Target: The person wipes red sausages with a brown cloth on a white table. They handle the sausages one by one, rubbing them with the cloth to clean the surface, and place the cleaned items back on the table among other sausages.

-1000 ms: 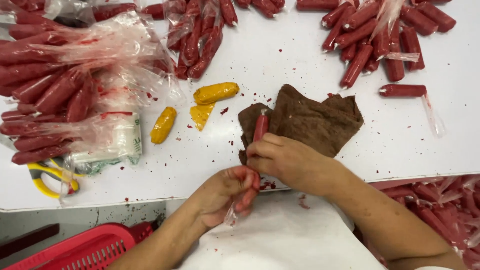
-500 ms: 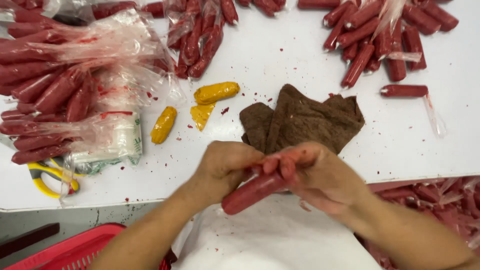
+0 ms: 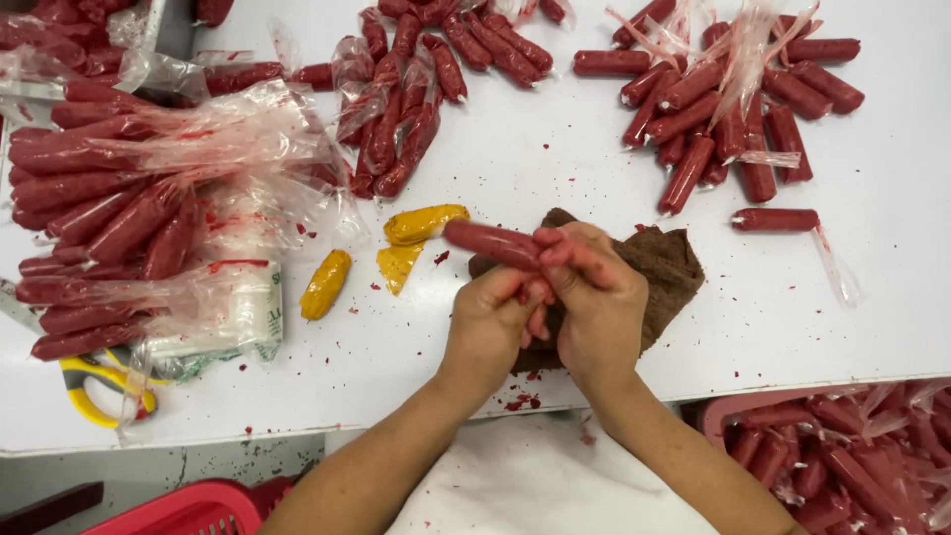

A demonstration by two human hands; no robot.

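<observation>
Both grips clench one red sausage (image 3: 492,243): left hand (image 3: 492,327) and right hand (image 3: 594,297) meet above the brown cloth (image 3: 674,267); yellow casings (image 3: 424,224) lie at ten o'clock on the bench (image 3: 872,337).

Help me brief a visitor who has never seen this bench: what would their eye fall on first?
Most likely the two hands at the centre: the left hand and right hand together grip one red sausage above a brown cloth. Heaps of red sausages cover the white table, many in clear wrap at the left. Yellow pieces lie beside the cloth, and yellow scissors sit at the near left edge.
</observation>
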